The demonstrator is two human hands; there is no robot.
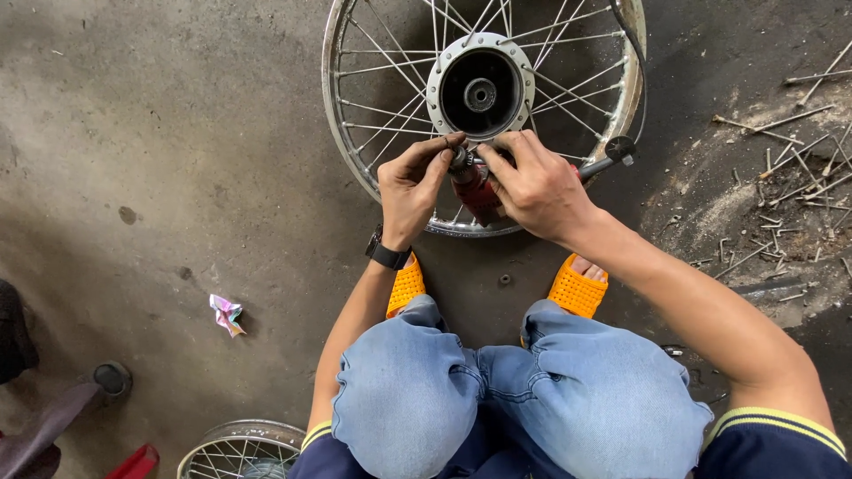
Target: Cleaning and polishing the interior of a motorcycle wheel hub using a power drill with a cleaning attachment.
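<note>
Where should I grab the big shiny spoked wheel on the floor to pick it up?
Probably by the chrome rim of the shiny spoked metal wheel, from its bare left side. It lies flat, the thin spokes leave gaps for fingers, and both hands crowd the near edge.

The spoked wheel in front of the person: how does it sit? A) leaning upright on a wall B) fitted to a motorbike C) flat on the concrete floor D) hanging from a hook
C: the spoked wheel lies flat on the concrete floor, hub facing up.

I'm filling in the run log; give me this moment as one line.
left hand: pinching tip of red tool | right hand: gripping same tool | spoked wheel: flat on concrete floor, under hands | loose spokes: right
</note>
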